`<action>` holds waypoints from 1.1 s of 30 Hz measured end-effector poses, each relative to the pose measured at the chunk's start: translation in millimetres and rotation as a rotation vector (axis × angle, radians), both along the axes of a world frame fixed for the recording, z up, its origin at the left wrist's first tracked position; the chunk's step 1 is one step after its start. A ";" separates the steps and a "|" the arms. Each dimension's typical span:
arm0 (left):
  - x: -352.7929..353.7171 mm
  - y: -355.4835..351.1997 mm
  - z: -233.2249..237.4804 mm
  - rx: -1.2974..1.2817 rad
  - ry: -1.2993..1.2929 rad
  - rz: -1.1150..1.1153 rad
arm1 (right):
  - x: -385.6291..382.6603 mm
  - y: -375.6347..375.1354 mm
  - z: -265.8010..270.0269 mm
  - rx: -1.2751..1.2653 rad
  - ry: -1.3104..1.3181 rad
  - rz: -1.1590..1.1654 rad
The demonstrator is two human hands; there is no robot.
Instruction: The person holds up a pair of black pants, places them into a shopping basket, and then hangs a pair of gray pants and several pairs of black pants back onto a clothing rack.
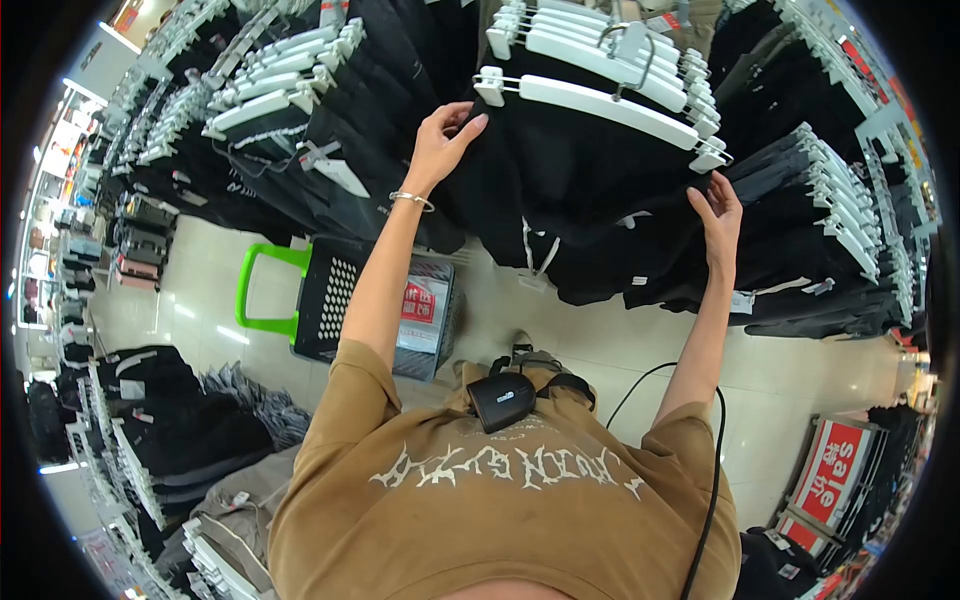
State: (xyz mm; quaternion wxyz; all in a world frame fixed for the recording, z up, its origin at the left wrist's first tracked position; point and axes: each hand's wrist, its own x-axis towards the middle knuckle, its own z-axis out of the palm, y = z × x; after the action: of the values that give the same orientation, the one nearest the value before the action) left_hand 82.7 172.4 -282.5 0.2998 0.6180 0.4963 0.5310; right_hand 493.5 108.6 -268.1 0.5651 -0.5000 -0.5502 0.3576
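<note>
A black garment [590,180] hangs from a white clip hanger [600,105] on a crowded rack in front of me. My left hand [443,142] pinches the garment's left edge just below the hanger's end. My right hand [720,215] presses flat against its right side with the fingers spread. Several more black garments on white hangers [590,50] hang behind it. White drawstrings [535,255] dangle from the lower part.
A black shopping basket [345,300] with a green handle stands on the tiled floor at the left. Racks of dark clothes [830,180] fill the right and the upper left [270,100]. Red sale signs [830,470] sit at the lower right.
</note>
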 end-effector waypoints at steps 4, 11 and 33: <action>-2.2 -8.2 -2.0 0.042 -0.100 0.006 | -4.9 -8.2 0.9 0.040 -0.014 -0.058; -3.2 -30.8 -14.2 0.162 -0.135 0.158 | -11.9 -23.5 0.1 0.376 -0.003 -0.167; 26.5 -71.1 15.4 0.040 0.968 -0.143 | -98.9 -35.7 7.5 -0.238 -0.685 0.139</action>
State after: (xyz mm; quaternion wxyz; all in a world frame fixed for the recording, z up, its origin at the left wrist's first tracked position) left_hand 109.2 101.3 -267.1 0.0584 0.8321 0.5246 0.1705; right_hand 394.7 72.9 -260.6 0.2601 -0.6145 -0.6947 0.2685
